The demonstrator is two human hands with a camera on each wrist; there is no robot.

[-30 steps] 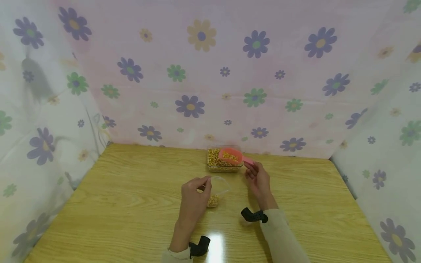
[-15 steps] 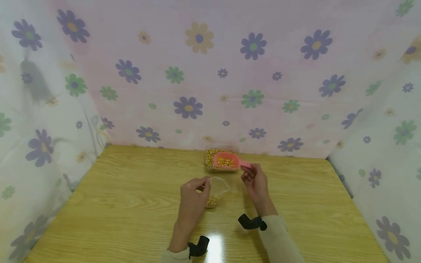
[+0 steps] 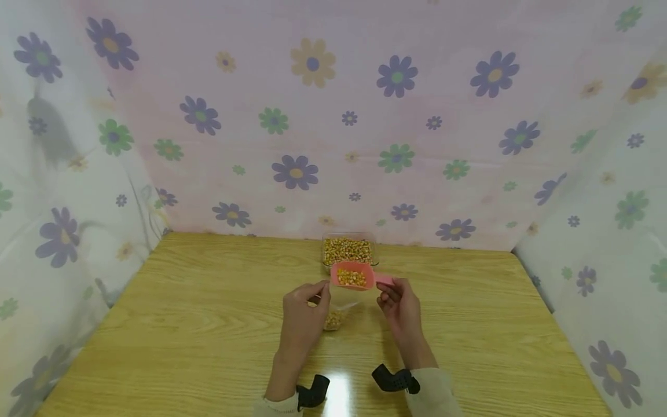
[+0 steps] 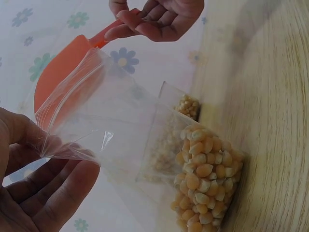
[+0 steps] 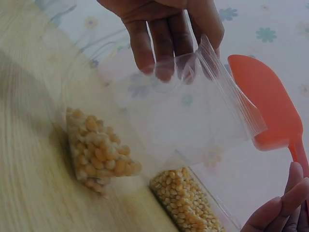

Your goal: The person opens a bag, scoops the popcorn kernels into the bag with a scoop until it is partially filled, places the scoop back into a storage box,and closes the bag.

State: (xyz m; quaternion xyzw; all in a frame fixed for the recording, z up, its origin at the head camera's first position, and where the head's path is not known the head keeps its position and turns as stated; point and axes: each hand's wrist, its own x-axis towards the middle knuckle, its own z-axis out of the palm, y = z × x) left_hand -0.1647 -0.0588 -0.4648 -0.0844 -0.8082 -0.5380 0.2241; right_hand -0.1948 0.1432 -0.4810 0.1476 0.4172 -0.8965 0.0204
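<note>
My left hand (image 3: 303,315) pinches the upper edge of a clear zip bag (image 4: 125,111) whose mouth gapes. Yellow corn kernels (image 4: 205,179) fill the bag's bottom, which rests on the table. A pink-red scoop (image 4: 67,72) hangs level at the bag mouth, its handle gripped by the fingers of my right hand (image 3: 403,310). Loose kernels (image 3: 351,278) lie in its bowl, as the head view shows. Behind the scoop stands a clear rectangular container (image 3: 348,234) holding more corn; the scoop covers part of its front.
The wood-grain table (image 3: 208,301) spreads out on both sides of the hands. A flowered curtain (image 3: 234,116) closes off the back and both sides. The corn container sits near the table's back edge.
My right hand has drawn the loaded scoop out from over the container, toward me and slightly left, to the bag mouth. The left hand keeps its hold on the bag.
</note>
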